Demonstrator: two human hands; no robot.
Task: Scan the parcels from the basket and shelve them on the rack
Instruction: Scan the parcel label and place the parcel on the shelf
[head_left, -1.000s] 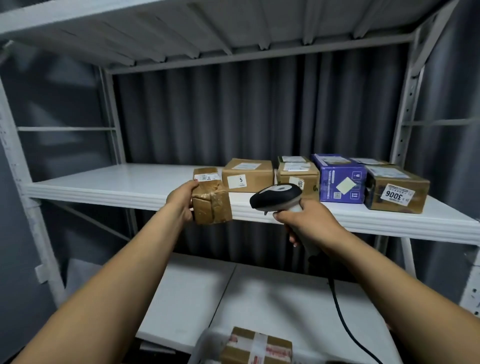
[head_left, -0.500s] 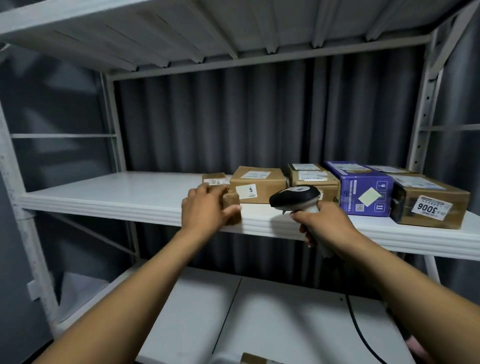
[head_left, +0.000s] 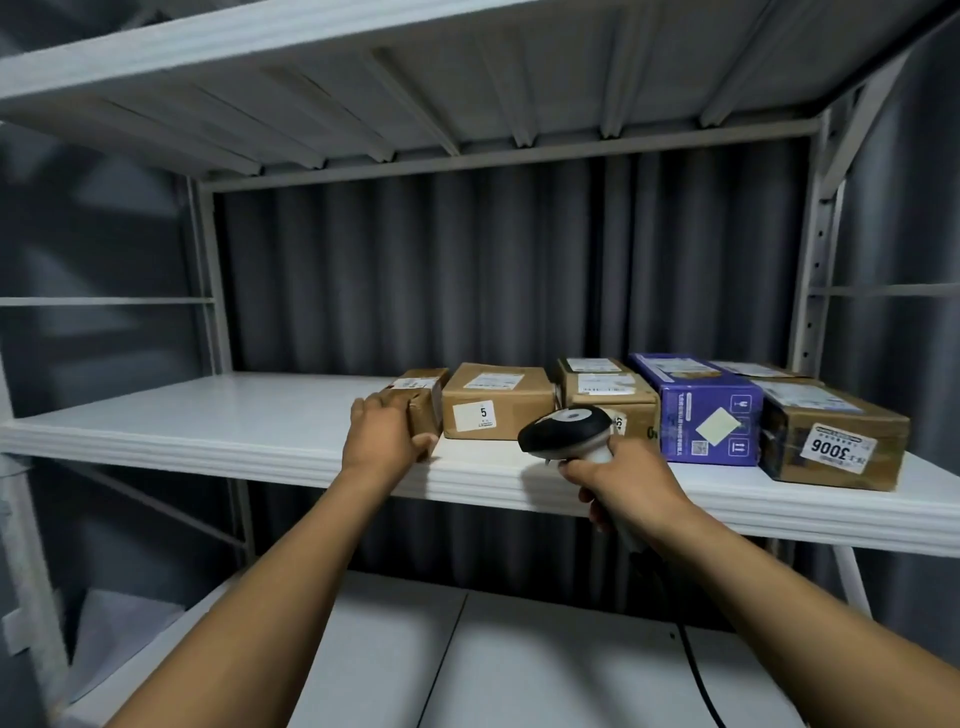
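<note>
Left hand (head_left: 387, 434) has its grip on the small parcel (head_left: 422, 397), which sits on the rack shelf (head_left: 208, 441) just left of the box marked 5 (head_left: 496, 405), likely squaring it into the row, while right hand (head_left: 623, 480) has its grip round the scanner (head_left: 566, 431) before that box, seemingly ready for another scan.

Person seen only as 2 arms, head view. L forearm (head_left: 249, 597) is bare skin from the bottom frame edge up to the wrist, and so is R forearm (head_left: 779, 587). Left hand (head_left: 387, 439) is bare, w/ faint knuckle bumps. Right hand (head_left: 631, 480) is also bare, its knuckle ridges a bit clearer. Both forearms look slim and smooth, narrowing twd the wrists. Nails too small/blurred to tell. Everything above the elbows is out of frame.
</note>
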